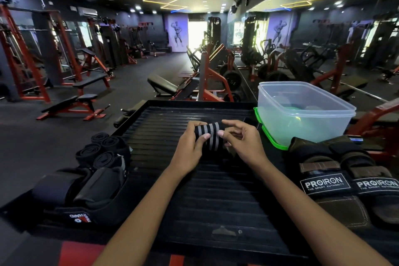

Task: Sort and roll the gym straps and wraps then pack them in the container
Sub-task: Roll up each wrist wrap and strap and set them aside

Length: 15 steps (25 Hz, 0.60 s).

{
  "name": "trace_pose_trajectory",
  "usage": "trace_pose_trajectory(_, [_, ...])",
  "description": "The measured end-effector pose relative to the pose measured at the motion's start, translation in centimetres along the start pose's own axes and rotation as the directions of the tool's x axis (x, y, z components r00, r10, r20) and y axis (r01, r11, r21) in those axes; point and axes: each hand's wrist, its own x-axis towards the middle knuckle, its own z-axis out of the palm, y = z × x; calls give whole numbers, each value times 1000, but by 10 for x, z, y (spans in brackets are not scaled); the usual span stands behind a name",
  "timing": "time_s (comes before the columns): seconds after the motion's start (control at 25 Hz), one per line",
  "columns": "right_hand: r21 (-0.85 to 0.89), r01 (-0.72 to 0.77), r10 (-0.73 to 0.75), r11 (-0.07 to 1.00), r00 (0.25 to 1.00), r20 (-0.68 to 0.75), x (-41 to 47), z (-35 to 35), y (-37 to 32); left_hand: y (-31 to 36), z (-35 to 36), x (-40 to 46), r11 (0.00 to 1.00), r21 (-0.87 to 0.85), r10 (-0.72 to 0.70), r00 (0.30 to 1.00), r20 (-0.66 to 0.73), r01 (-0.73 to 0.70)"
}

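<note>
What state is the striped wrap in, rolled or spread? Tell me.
Rolled. The striped wrap sits as a tight bundle between the left hand and right hand, with no loose tail showing.

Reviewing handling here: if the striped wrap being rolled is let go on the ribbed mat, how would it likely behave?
The striped wrap looks like soft fabric, so probably light and floppy. Both the left hand and right hand pinch it, suggesting the roll may spring loose. Its cylinder shape might roll, though the ribbed mat would likely check it.
</note>
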Motion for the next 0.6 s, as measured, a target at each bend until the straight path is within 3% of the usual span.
trace_pose_trajectory(0.4, [-195,166,-154,967,985,76,-10,8,-1,-1,3,-1,1000,-20,-12,999,29,13])
trace_pose_trajectory(0.6, [-155,119,-114,981,993,41,-3,2,-1,1,3,0,999,-42,-31,998,53,33])
